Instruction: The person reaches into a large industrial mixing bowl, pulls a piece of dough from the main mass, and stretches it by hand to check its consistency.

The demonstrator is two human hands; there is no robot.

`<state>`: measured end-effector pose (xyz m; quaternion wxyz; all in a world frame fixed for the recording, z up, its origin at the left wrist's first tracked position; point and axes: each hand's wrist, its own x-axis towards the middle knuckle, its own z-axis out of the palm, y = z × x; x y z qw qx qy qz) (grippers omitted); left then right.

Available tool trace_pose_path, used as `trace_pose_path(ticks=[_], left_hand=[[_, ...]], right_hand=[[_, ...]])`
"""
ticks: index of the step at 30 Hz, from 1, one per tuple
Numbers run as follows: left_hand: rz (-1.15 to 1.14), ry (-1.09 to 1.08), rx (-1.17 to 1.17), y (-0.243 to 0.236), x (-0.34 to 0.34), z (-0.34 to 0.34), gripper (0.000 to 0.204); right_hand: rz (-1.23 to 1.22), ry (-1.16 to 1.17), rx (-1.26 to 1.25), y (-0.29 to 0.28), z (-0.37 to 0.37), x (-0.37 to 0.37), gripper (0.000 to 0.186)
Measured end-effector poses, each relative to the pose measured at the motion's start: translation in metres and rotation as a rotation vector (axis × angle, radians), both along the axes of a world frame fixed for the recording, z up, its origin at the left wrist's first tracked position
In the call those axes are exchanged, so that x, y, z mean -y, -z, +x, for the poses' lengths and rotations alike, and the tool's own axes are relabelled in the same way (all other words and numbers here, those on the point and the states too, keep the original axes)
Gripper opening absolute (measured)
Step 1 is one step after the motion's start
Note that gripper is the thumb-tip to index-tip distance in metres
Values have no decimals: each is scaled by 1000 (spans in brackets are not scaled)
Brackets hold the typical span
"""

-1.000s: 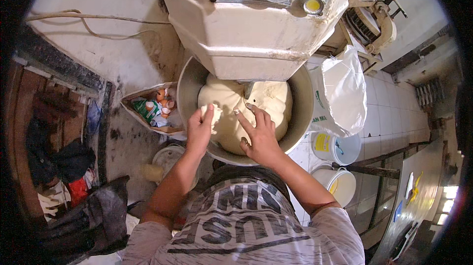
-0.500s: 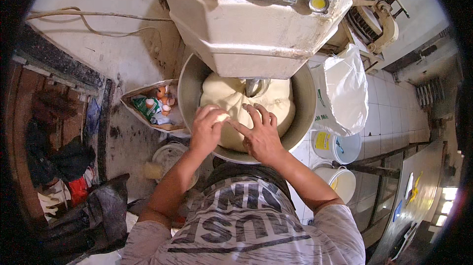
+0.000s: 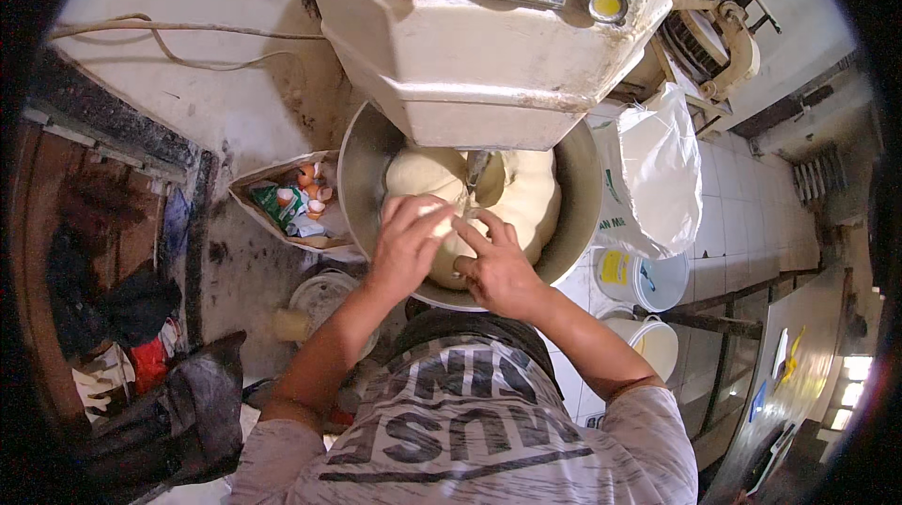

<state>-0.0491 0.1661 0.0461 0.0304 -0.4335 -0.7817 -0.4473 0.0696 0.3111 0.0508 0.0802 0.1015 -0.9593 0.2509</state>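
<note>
My left hand (image 3: 406,247) is curled around a small pale lump (image 3: 438,221) over the mound of dough (image 3: 531,200) in a metal mixer bowl (image 3: 584,200). My right hand (image 3: 498,265) is beside it, fingers spread and bent, the index fingertip at the lump and the thumb lower, by the dough. A metal mixer arm (image 3: 486,176) stands in the middle of the dough, under the cream machine housing (image 3: 479,92) with its red and yellow buttons.
An open bag of eggshells and wrappers (image 3: 282,204) sits left of the bowl. A white sack (image 3: 658,167) stands right, above plastic buckets (image 3: 658,279). A hand-cranked metal device (image 3: 705,45) is upper right, a metal worktable (image 3: 780,373) lower right, dark cloths (image 3: 122,308) lower left.
My left hand has risen and shifted right toward my right hand, bringing the pale lump with it. My right fingers have drawn slightly down from near the mixer arm.
</note>
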Motion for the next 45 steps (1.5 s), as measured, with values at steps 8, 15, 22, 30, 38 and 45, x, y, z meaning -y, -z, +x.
trace_pose_path(ticks=[8,15,22,30,38,45], left_hand=[[22,-80,-120,2,5,-5,28],[-131,88,-244,2,7,-2,36],[-144,100,-218,-4,11,-5,35],[-242,181,-287,-10,11,-11,31],[-247,189,-238,-10,9,-7,29],[-175,147,-286,-7,7,5,36]], right_hand=[[-177,79,60,-1,0,-2,17],[-262,43,73,-9,-1,2,14],[-126,16,70,-13,2,-4,16],[65,-73,-16,-11,3,-13,11],[147,-133,-78,-8,4,-24,9],[-261,9,-17,-9,8,-8,14]])
